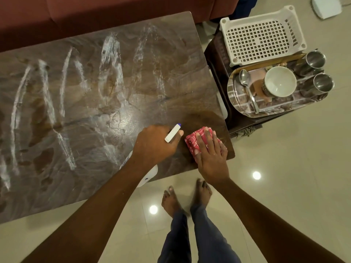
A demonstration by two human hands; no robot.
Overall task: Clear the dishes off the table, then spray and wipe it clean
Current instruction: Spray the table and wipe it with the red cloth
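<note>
A brown marbled table (85, 88) fills the left and middle of the view, streaked with white lines of spray foam. My left hand (153, 145) grips a white spray bottle (172, 132) with a blue nozzle tip, near the table's front right corner; the bottle's body shows below my wrist. Just to its right, my right hand (210, 152) presses flat on a folded red patterned cloth (193, 139) lying on the tabletop at that corner.
To the right, a low dark stand holds a metal tray (241, 103) with a spoon (247, 86), a white bowl (280, 81) and two steel cups (322, 83). A white plastic basket (262, 35) sits behind it. A maroon sofa (95, 14) borders the table's far side. My bare feet stand on pale tiles.
</note>
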